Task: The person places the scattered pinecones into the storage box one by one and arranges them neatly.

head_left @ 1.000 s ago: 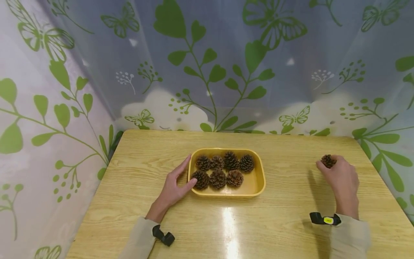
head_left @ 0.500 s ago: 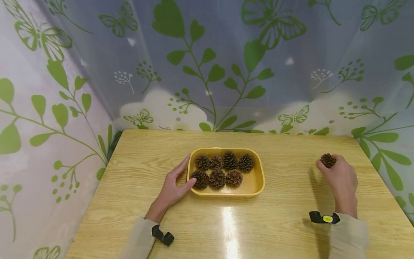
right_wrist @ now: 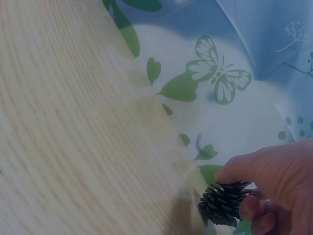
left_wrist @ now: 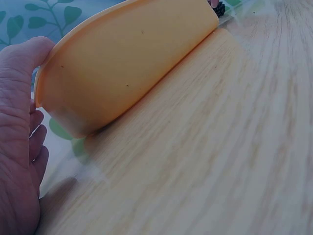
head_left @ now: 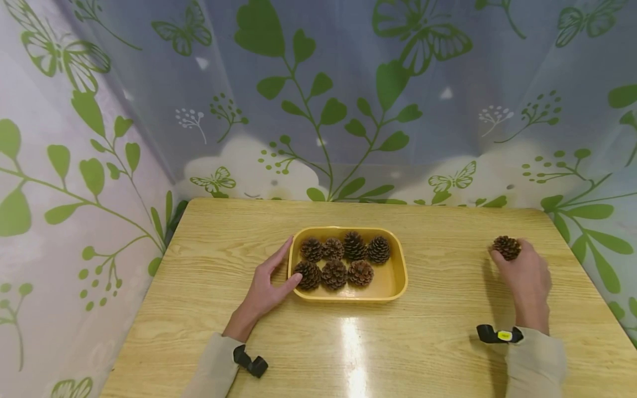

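A yellow plastic tray stands on the table with several brown pine cones in two rows inside it. My left hand holds the tray's left end, thumb over the rim and the other fingers along the outside. The left wrist view shows that thumb hooked on the tray's rim. Over the right side of the table, my right hand pinches a single pine cone between thumb and fingers. In the right wrist view this pine cone shows its open scales, partly covered by the fingers.
The wooden table reaches back to a curtain printed with green leaves and butterflies. Another printed curtain hangs along the left side. Black camera mounts sit on both wrists.
The right hand has turned the pine cone slightly, and more of the cone shows above its fingers. My left hand and the tray stay in place.
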`<state>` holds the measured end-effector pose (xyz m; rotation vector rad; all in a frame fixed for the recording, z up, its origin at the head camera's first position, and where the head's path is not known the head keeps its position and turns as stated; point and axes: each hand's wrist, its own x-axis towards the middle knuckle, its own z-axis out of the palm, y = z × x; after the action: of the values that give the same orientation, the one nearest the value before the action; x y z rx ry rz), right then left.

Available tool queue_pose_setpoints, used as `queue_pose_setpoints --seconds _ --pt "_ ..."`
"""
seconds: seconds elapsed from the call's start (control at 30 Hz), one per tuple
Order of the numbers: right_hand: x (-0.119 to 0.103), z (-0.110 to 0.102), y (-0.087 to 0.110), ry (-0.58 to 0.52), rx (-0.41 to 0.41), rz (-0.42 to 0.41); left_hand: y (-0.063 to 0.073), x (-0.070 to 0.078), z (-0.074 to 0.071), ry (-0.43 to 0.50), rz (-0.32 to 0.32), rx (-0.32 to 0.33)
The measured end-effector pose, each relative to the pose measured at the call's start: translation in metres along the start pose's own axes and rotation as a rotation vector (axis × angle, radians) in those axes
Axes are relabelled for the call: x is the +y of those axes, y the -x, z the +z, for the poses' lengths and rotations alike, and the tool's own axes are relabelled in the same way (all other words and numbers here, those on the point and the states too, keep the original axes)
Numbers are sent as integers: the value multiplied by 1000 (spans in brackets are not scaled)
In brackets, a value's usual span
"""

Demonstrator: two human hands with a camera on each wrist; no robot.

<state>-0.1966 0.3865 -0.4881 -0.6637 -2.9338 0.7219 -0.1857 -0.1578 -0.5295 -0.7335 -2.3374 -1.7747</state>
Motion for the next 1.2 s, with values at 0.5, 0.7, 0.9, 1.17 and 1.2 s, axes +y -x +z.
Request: queue_pose_setpoints --seconds 0.5,0.7,0.9,1.17,1.2 --pt "2 1 1 -23 -7 46 3 -32 2 -3 9 2" --pt "4 1 0 -6 -20 59 4 -30 2 -4 -14 -3" --pt "5 1 -1 -6 -17 59 3 -30 2 -1 -14 -1" --pt "5 1 -1 -10 -43 30 4 -29 2 10 -24 -3" --pt "5 1 -1 -11 -43 25 4 -29 2 11 -25 -4"
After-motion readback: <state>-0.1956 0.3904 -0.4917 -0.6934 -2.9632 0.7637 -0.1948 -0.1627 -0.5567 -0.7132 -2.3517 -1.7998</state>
